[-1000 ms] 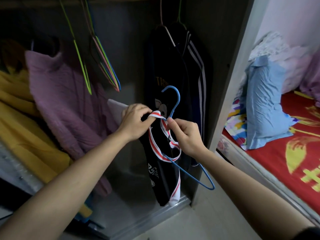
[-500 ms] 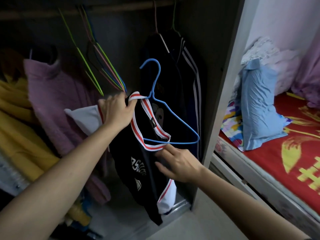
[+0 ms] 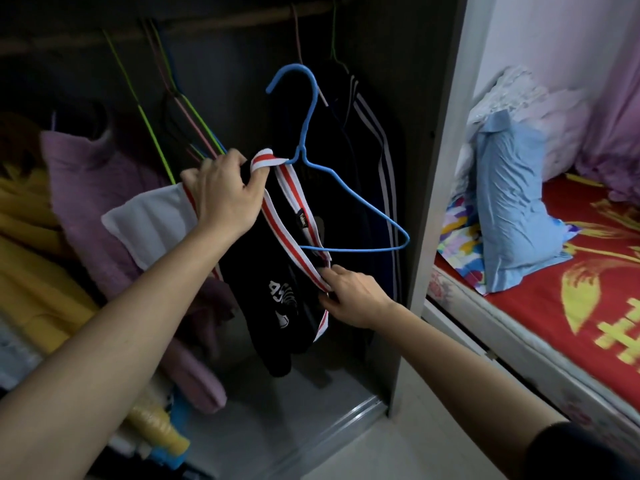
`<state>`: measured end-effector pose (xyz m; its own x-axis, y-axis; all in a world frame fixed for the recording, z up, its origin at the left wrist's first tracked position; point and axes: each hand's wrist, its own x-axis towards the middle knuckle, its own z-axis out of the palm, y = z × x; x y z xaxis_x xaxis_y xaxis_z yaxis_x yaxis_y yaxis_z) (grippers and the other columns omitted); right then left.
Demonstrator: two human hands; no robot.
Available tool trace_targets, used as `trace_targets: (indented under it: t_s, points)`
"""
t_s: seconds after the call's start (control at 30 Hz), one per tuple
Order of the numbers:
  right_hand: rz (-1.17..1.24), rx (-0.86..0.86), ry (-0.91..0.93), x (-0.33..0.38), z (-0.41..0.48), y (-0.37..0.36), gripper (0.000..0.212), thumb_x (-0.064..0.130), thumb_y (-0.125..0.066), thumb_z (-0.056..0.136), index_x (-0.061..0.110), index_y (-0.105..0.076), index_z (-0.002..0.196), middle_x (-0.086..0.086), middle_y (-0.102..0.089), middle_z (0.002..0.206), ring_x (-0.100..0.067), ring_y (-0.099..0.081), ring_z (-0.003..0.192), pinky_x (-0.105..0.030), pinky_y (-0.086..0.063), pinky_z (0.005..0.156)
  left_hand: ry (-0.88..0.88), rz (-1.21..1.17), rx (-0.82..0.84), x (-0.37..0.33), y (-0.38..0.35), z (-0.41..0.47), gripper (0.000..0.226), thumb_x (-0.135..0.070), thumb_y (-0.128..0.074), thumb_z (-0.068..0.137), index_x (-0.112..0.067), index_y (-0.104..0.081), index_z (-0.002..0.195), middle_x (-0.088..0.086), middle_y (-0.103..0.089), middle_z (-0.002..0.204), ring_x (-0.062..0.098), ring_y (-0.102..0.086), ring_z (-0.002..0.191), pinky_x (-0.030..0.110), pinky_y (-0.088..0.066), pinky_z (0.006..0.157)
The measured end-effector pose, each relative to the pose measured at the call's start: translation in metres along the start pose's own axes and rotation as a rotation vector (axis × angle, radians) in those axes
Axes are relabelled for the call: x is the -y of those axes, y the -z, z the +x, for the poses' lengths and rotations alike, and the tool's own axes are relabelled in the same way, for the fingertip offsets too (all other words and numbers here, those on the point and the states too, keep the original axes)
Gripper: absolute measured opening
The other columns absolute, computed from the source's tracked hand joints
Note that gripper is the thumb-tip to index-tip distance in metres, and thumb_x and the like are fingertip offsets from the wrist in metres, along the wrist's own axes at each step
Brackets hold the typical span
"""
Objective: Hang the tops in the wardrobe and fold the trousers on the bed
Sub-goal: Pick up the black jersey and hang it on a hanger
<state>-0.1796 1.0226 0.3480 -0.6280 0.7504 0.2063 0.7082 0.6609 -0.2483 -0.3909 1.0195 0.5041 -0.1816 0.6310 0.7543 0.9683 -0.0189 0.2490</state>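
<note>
A black top [image 3: 277, 292] with a red-and-white striped collar and white sleeves hangs partly on a blue wire hanger [image 3: 346, 199] inside the open wardrobe. My left hand [image 3: 225, 188] grips the collar and shoulder at the hanger's left end. Lower right, my right hand [image 3: 349, 292] pinches the collar's lower edge, just under the hanger's bottom bar. The hanger's right arm sticks out bare of the cloth. Its hook stands free below the wooden rail [image 3: 173, 27].
Dark striped jackets [image 3: 367, 140] hang at the wardrobe's right end behind the hanger. Several empty coloured hangers [image 3: 180, 109] dangle mid-rail. Purple [image 3: 93, 188] and yellow [image 3: 27, 237] garments fill the left. The wardrobe side panel [image 3: 440, 188] borders a red bed [image 3: 571, 271] with a blue pillow [image 3: 512, 209].
Both hands raised the top and hanger from waist height toward the rail. The hanger turned upright, and my right hand left its neck and dropped to the collar's lower edge.
</note>
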Motion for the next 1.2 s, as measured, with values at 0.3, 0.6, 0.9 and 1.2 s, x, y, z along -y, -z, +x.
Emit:
trace_targets:
  t_s: [0.3,0.6,0.9,1.2]
  points:
    - [-0.076,0.120,0.073,-0.046,-0.043,0.000,0.041,0.057,-0.052,0.088,0.026,-0.054,0.116,0.004,-0.060,0.113,-0.023,-0.065,0.089,-0.033,-0.051,0.067,0.152,0.204,0.145,0.075,-0.006,-0.008,0.077,-0.075,-0.043,0.071,-0.006,-0.062,0.099,0.025,-0.067,0.098,0.043,-0.059,0.102,0.050,-0.032,0.090]
    - [0.055,-0.140,0.027,-0.067,-0.045,0.053,0.032,0.043,-0.053,0.098,0.013,-0.062,0.102,-0.001,-0.049,0.095,-0.014,-0.052,0.074,-0.026,-0.044,0.069,-0.039,0.257,0.246,0.087,-0.016,-0.026,0.073,-0.078,-0.033,0.075,-0.008,-0.053,0.083,0.019,-0.064,0.088,0.040,-0.056,0.091,0.049,-0.032,0.081]
    - [0.143,-0.352,0.073,-0.028,0.005,0.101,0.045,0.041,-0.051,0.102,0.012,-0.054,0.136,-0.008,-0.063,0.115,-0.018,-0.066,0.095,-0.034,-0.053,0.085,-0.029,-0.104,0.347,0.032,-0.030,-0.035,0.054,-0.066,-0.018,0.089,-0.027,-0.056,0.096,0.004,-0.060,0.098,0.031,-0.050,0.108,0.043,-0.025,0.088]
    - [-0.156,-0.296,0.079,-0.047,0.002,0.131,0.034,0.040,-0.050,0.102,0.015,-0.070,0.110,-0.008,-0.056,0.105,-0.029,-0.058,0.097,-0.042,-0.049,0.078,0.162,-0.471,0.297,0.019,-0.031,-0.040,0.029,-0.044,-0.036,0.097,-0.026,-0.058,0.095,0.006,-0.059,0.097,0.032,-0.054,0.107,0.051,-0.036,0.101]
